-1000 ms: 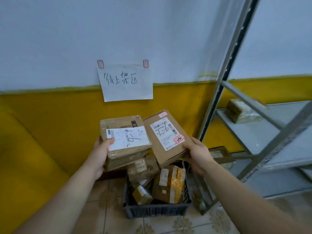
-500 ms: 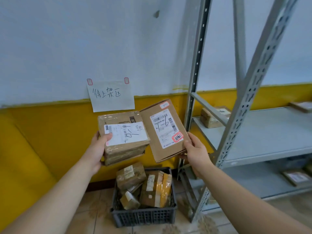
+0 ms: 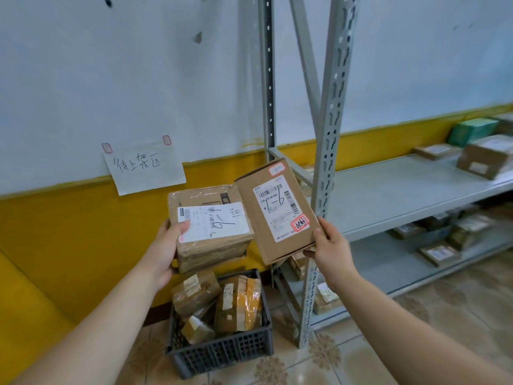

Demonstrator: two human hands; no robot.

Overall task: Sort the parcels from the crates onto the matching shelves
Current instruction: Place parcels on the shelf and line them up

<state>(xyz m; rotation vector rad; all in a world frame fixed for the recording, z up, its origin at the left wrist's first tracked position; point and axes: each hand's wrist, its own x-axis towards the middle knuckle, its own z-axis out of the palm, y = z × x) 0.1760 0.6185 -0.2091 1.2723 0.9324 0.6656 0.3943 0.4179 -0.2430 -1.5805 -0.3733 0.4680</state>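
Cardboard box [image 3: 277, 209] pinched in the right hand [image 3: 330, 248] and taped parcel [image 3: 211, 226] gripped in the left hand [image 3: 163, 251] — both marked 1-6 — rise clear of the crate [image 3: 222, 351], ready for shelving.

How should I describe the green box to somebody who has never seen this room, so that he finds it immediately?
Find the grey metal rack on the right side of the room. Follow its top visible board to the far right end. The green box stands there behind brown parcels; it is the only green thing on that board.
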